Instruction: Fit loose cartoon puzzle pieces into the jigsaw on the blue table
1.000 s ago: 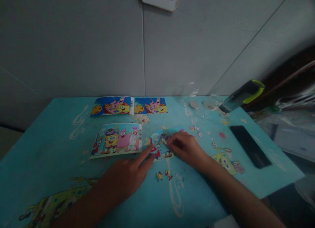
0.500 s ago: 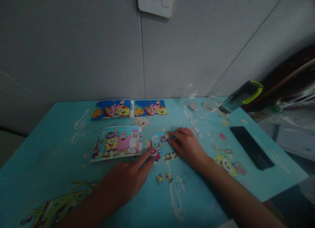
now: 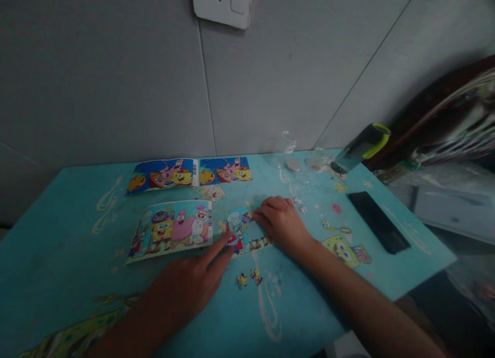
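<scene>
A partly assembled cartoon jigsaw puzzle point(image 3: 242, 231) lies between my hands, with a gap in its middle where the table shows. My left hand point(image 3: 193, 278) has its fingers stretched out, the tips resting on the puzzle's lower left edge. At the puzzle's upper right, my right hand point(image 3: 280, 221) is closed in a pinch, its fingertips on a puzzle piece at the top edge; the hand hides most of that side. Two loose puzzle pieces point(image 3: 248, 278) lie below the puzzle. Left of it is a picture sheet point(image 3: 174, 229) of cartoon figures.
Two blue picture cards point(image 3: 164, 175) lie near the wall. More loose pieces point(image 3: 299, 205) sit beyond my right hand. Clear containers point(image 3: 317, 161), a round lid point(image 3: 293, 165) and a tilted dark bottle point(image 3: 359, 149) are at the back right, a black strip point(image 3: 378, 221) at the right.
The whole view has shifted, so the table things appear further left. Both hands keep nearly the same places on the puzzle.
</scene>
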A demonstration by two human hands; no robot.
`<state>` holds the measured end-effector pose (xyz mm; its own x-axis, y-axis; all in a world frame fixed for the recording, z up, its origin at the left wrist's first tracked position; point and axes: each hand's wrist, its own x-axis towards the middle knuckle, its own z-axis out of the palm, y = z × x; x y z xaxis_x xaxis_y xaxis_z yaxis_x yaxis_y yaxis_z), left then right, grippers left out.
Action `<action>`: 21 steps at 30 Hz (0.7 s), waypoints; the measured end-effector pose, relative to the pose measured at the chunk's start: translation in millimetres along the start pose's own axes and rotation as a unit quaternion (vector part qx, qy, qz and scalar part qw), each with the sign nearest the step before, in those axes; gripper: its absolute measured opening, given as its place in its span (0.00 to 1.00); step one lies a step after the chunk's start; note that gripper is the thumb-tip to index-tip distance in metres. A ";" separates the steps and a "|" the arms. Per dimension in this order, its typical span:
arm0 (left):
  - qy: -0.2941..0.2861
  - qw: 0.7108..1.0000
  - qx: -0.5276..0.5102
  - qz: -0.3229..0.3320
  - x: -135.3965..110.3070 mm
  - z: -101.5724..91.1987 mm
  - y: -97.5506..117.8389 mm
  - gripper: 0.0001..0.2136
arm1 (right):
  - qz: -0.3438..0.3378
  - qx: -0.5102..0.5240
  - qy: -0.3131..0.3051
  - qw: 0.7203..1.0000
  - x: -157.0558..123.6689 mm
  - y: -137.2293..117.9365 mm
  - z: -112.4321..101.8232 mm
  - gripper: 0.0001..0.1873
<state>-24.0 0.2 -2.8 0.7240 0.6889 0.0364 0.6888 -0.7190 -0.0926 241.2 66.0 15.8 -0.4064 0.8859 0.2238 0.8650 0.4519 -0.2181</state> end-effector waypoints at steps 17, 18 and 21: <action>0.031 0.999 -0.035 0.002 -5.1 9.6 -4.7 0.23 | 0.100 0.021 -0.072 0.992 -106.0 26.6 -53.9 0.09; 0.029 0.999 -0.041 -0.001 -5.3 9.8 -4.8 0.23 | 0.102 0.025 -0.078 0.991 -114.4 33.9 -55.1 0.09; 0.053 0.995 -0.082 -0.013 -6.5 11.9 -5.6 0.24 | 0.123 0.028 -0.060 0.990 -129.4 60.8 -57.5 0.10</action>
<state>-33.0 0.8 -14.4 0.6991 0.7007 0.1427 0.6985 -0.7119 0.0735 363.3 -27.2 28.3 -0.2203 0.9745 0.0425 0.9259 0.2226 -0.3051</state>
